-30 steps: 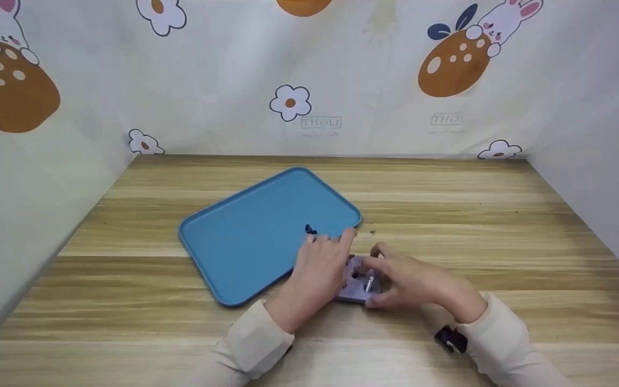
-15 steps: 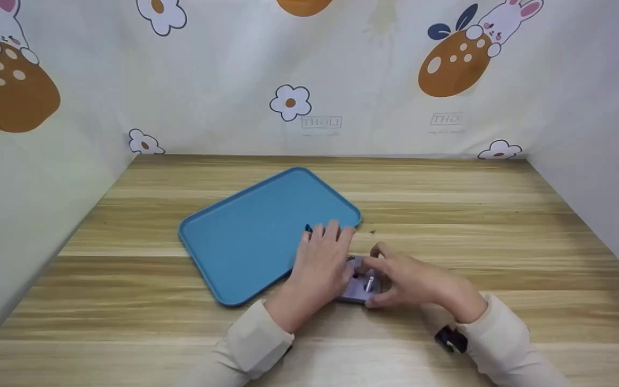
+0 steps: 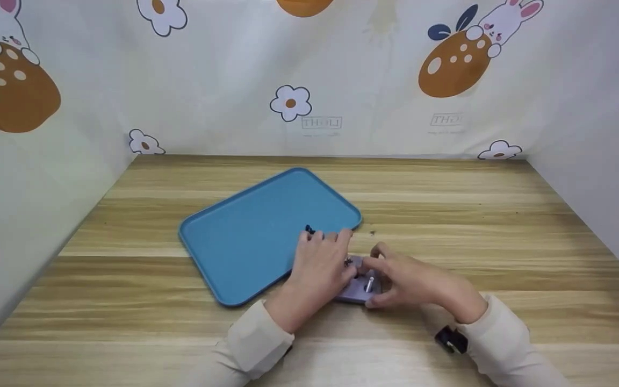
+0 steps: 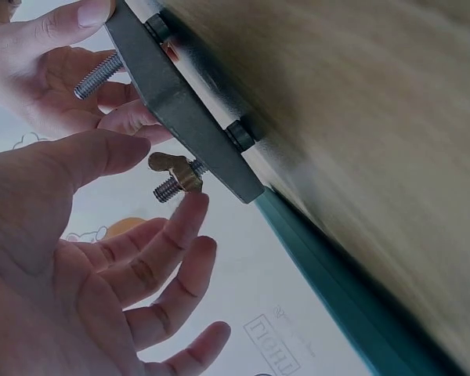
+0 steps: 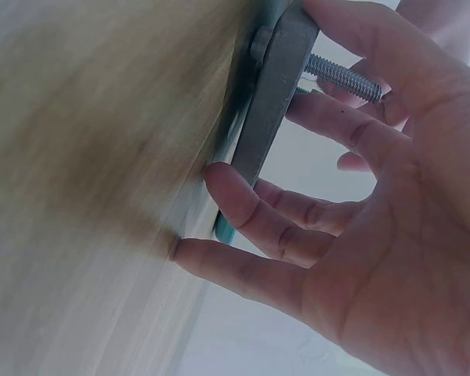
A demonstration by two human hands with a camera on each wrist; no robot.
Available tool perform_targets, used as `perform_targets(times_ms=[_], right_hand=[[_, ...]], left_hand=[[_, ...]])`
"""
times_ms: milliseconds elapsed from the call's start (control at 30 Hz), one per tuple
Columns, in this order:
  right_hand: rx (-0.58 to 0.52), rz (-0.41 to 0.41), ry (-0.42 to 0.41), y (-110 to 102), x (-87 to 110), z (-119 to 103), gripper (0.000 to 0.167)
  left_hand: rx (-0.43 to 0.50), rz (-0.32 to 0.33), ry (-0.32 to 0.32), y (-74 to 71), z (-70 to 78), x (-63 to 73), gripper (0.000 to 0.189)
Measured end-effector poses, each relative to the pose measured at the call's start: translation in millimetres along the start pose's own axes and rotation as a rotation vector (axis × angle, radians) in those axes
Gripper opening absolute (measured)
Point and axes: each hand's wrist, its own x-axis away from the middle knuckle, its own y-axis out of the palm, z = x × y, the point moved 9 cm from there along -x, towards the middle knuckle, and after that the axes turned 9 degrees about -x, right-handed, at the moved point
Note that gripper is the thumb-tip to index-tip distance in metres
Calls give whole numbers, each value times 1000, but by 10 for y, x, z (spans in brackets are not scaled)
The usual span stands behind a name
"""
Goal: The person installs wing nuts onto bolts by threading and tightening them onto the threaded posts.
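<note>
A grey metal plate (image 3: pixel 357 293) stands on bolt heads on the table, beside the tray's near right edge. Two threaded bolts rise from it; the bare bolt (image 4: pixel 98 76) is nearer my right hand. A brass wing nut (image 4: pixel 176 168) sits partway along the other bolt. My left hand (image 3: pixel 317 266) has this wing nut between thumb and index fingertip, its other fingers loosely bent. My right hand (image 3: pixel 414 279) grips the plate by its edges, with the thumb (image 5: pixel 345 19) on the near side. In the right wrist view the wing nut is hidden.
A blue tray (image 3: pixel 245 242) lies at an angle behind and left of the plate. On it, just past my left fingers, is a small black piece (image 3: pixel 309 229), partly covered. Patterned cloth (image 3: pixel 223 80) walls the table's back and sides.
My left fingers stretched forward over the tray half a second ago and are now drawn back, the thumb shifted slightly at the wing nut. My right hand and the plate have stayed still.
</note>
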Motion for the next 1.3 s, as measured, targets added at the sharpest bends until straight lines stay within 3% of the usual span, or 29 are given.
perform_targets(times_ms=[533, 933, 1300], right_hand=[[13, 31, -69, -21, 10, -52, 46], [-1, 30, -59, -12, 5, -41, 45], [9, 33, -70, -17, 1, -53, 44]], left_hand=[[-36, -43, 62, 23, 69, -4, 40], [-12, 23, 21, -9, 20, -3, 37], [-17, -14, 9, 13, 10, -5, 35]])
